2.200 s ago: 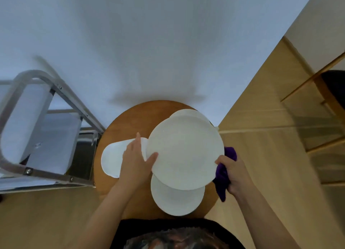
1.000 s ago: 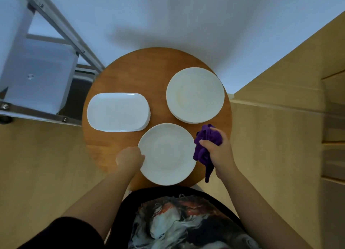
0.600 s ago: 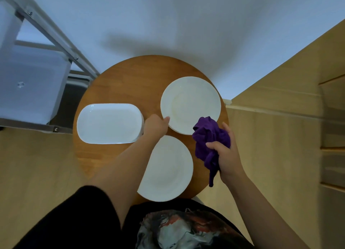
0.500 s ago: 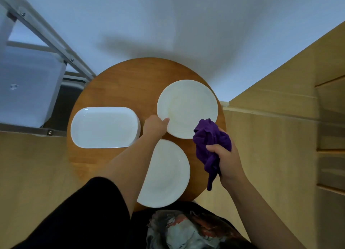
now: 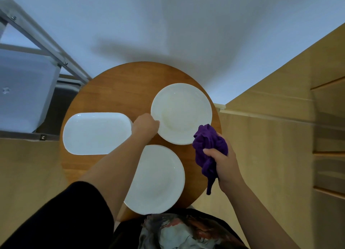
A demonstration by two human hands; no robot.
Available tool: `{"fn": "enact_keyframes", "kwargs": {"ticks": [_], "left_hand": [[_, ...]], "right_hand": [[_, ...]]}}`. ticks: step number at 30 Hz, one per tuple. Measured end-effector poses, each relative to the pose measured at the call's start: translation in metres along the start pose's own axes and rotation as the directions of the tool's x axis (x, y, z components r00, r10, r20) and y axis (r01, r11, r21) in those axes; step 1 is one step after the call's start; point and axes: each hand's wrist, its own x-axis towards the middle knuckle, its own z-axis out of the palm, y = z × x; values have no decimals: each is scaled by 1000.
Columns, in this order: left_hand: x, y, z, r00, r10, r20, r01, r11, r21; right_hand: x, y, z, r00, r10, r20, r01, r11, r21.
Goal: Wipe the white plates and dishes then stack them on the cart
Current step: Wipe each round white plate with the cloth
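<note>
head view, looking straight down: a round wooden table [image 5: 115, 91] carries three white pieces. the far round plate [image 5: 183, 112] sits at the table's right rear; the near round plate [image 5: 160, 181] sits at the front edge, closest to the person, partly covered by the left forearm; the oblong dish [image 5: 96, 132] lies at the left side, its long axis running left to right. the three pieces are close together but do not overlap. the left hand [image 5: 145, 125] reaches across the near round plate to the left rim of the far round plate, fingers curled, thumb tip lying on top of the rim; the fingers below the rim are hidden, so the grip reads as a pinch on the plate edge. the right hand [image 5: 224, 164] is above the table's right edge, just beside the far round plate, fingers closed around a bunched purple cloth [image 5: 209, 147]; a tail of the cloth hangs down past the palm. the cloth does not touch either plate. the metal cart [image 5: 46, 41] stands at upper left, its grey frame rail running diagonally and a pale shelf panel below it, just beside the table's left rear edge. a white wall fills the top of the view; light wood flooring surrounds the table.
</note>
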Motion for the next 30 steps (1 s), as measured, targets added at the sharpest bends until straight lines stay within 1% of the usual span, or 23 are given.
{"fn": "enact_keyframes", "kwargs": {"ticks": [2,4,6,7,8,9,10,11,12,13,15,17,19,20,21,22,23,25,26,27,28,30], "left_hand": [[-2,0,-1,998,27,-52,-29,999,-31],[-4,0,-2,994,55,-98,-66,991,-113],[-7,1,-1,991,68,-116,-95,965,-243],[-9,3,1,991,56,-119,-95,934,-346],[-11,6,2,993,23,-114,-75,879,-471],[-14,10,4,996,-31,-87,-28,799,-600],[-17,15,5,995,-93,-28,46,704,-709],[-21,20,5,988,-146,50,129,605,-786],[-24,24,5,978,-175,111,188,529,-828],[-27,28,5,973,-186,139,214,488,-846],[-34,35,4,974,-176,140,207,460,-863],[-46,39,3,976,-139,171,213,409,-887],[-61,40,-2,965,-115,237,262,325,-909],[-69,39,-6,962,-92,258,274,289,-917],[-78,39,-10,961,-59,269,275,264,-924],[-86,38,-13,961,-23,275,272,252,-929],[-95,37,-16,962,-2,275,267,249,-931],[-115,35,-24,969,17,245,231,279,-932],[-124,33,-30,973,38,226,205,296,-933],[-132,30,-36,976,47,211,187,308,-933],[-140,27,-41,979,38,199,178,314,-933],[-155,17,-52,987,14,163,149,337,-930]], "right_hand": [[0,0,0,1000,-2,-13,2,1000,9],[0,0,1,1000,-10,-14,10,999,33],[0,0,2,1000,-13,-15,14,998,63],[0,0,3,1000,-13,-22,15,997,76],[-1,-1,4,999,-15,-36,18,996,89],[-1,-2,5,998,-22,-54,28,995,100],[-1,-3,5,997,-35,-74,43,992,115],[-2,-4,6,995,-52,-90,64,990,128],[-4,-6,7,991,-75,-110,89,987,131],[-6,-8,9,984,-112,-138,127,986,105],[-13,-12,10,943,-252,-218,242,968,-72],[-21,-18,12,860,-430,-275,359,893,-272],[-25,-25,17,771,-568,-286,442,802,-401],[-25,-29,20,738,-620,-266,469,755,-459],[-24,-31,25,726,-648,-228,476,714,-513],[-24,-33,30,746,-642,-175,460,688,-561],[-24,-33,35,792,-600,-114,423,674,-606],[-21,-29,46,892,-450,-36,311,670,-674],[-20,-26,52,917,-398,-34,265,670,-693],[-20,-25,59,920,-388,-56,237,663,-711],[-21,-26,66,906,-413,-94,222,651,-726],[-29,-30,79,843,-510,-172,246,649,-720]]}}
